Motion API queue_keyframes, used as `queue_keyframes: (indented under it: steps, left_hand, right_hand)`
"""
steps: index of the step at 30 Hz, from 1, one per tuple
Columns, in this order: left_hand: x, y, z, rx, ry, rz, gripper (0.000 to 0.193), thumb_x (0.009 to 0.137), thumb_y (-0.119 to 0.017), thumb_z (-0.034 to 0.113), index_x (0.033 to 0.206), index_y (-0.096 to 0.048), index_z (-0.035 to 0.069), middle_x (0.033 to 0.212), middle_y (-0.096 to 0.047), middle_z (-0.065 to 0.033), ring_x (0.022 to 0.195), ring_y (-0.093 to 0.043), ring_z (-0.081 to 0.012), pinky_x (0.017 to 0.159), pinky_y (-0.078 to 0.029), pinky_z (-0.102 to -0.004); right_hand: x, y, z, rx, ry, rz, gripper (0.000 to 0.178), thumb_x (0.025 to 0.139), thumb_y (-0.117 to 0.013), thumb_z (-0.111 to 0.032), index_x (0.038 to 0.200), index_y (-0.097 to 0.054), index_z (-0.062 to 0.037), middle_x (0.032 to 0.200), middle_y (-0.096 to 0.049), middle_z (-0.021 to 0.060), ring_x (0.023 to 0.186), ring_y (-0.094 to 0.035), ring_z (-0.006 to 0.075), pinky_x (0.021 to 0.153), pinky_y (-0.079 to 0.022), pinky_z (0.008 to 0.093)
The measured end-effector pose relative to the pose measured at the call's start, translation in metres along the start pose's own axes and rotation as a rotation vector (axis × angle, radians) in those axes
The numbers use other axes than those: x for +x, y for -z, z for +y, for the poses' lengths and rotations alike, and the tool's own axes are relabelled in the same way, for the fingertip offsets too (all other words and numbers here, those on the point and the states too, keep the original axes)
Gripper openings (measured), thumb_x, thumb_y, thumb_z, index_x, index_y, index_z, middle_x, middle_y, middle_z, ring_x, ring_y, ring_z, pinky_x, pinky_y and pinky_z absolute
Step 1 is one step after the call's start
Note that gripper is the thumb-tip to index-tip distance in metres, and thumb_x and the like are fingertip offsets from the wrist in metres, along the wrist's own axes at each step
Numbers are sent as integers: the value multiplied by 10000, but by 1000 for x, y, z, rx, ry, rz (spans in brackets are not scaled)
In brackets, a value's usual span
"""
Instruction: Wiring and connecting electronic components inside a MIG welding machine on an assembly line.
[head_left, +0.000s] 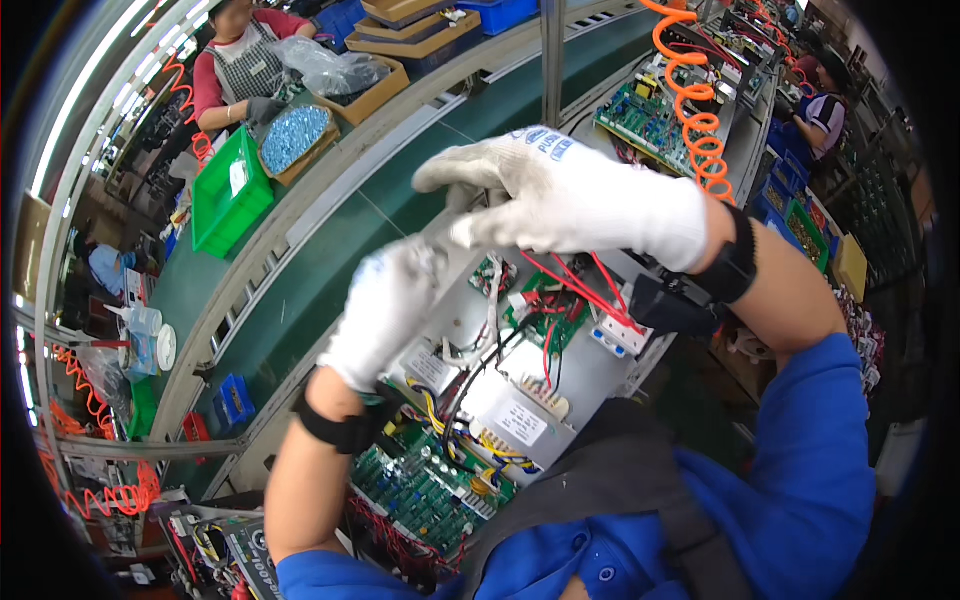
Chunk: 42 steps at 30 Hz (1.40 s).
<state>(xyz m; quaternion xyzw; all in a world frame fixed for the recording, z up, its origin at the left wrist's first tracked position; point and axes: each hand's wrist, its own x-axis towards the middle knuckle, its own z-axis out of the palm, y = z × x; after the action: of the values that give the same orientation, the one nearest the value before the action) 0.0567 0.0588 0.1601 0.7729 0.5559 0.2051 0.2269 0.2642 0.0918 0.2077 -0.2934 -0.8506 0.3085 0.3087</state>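
In a white glove, my right hand (570,195) reaches over the far end of an open metal chassis (480,310). Its fingers curl toward the thumb, around something I cannot make out. My left hand (380,310), gloved too and somewhat blurred, is close by at the chassis's left side, fingers bent together; what they hold is hidden. A grey shape lies between the two hands. Inside the chassis are a small green circuit board (560,310), red wires (590,290), a black cable (470,380) and a labelled metal box (515,420).
A larger green circuit board (430,495) lies near my body. Beyond the chassis runs a green conveyor (370,210). Across it, a person (250,60) works beside a green bin (232,195) and a box of blue parts (295,140). An orange coiled hose (700,110) hangs at the right.
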Motion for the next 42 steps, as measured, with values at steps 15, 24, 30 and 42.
queue_keyframes:
  steps: [15, 24, 30, 42]
  left_hand:
    - [-69, 55, 75, -115, 246, 121, 227, 959, -542, 145, 1036, -657, -35, 823, -673, -49, 706, -575, -87, 667, -443, -213]
    - [-74, 22, 79, -487, 106, -327, 219, 916, -620, 133, 1060, -666, -26, 731, -625, 8, 629, -504, -49, 570, -433, -240]
    - [-60, 2, 46, -289, 210, -433, 256, 951, -575, 117, 1128, -633, -59, 811, -589, 38, 706, -487, -28, 590, -400, -197]
    - [-61, -18, 52, 90, -180, -549, 264, 921, -579, 150, 1168, -631, 73, 1211, -615, -162, 1101, -603, -330, 899, -491, -383]
  right_hand:
    - [-70, 40, -101, 362, -87, 180, 297, 855, -661, -211, 1095, -596, -50, 851, -617, 71, 697, -606, 122, 554, -511, 256]
    - [-106, -16, -44, -69, 247, 298, 172, 857, -591, -110, 962, -634, 20, 803, -646, 127, 700, -641, 237, 632, -500, 326]
    - [-171, -62, -32, 488, -780, -24, 425, 1012, -429, -330, 1244, -518, 15, 967, -602, 47, 780, -582, 92, 663, -494, 243]
    - [-159, -94, -12, 36, -244, -254, 337, 943, -485, -266, 1162, -560, -21, 1085, -565, 200, 1062, -557, 329, 885, -470, 431]
